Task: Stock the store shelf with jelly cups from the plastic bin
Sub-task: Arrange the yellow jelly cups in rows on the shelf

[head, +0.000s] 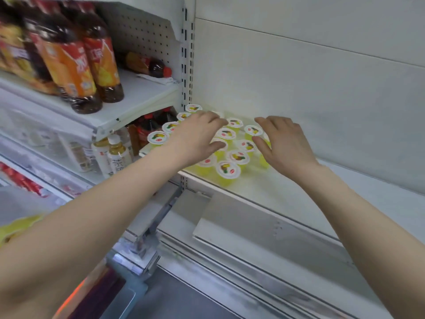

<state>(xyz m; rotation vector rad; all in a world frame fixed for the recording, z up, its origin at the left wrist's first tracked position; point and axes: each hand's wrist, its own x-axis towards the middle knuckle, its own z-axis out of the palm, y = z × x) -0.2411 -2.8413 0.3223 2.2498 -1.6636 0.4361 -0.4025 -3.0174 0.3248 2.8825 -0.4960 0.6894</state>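
Note:
Several yellow jelly cups (228, 169) with white printed lids stand in rows on the white store shelf (287, 194), against its left upright. My left hand (197, 137) hovers palm down over the left rows, fingers loosely bent, thumb beside a cup. My right hand (282, 143) reaches over the right side of the group, fingers relaxed, thumb next to a cup (253, 131); a further cup sits partly hidden under its palm. Whether either hand touches a cup I cannot tell. A yellow blur (16, 226) at the left edge may be the bin's contents.
Tea bottles (76, 72) with orange labels stand on the upper left shelf, one bottle (147, 64) lying at its back. Pale drink bottles (116, 154) stand on the shelf below. The white shelf stretches bare to the right of the cups. A lower shelf ledge (253, 226) juts out beneath.

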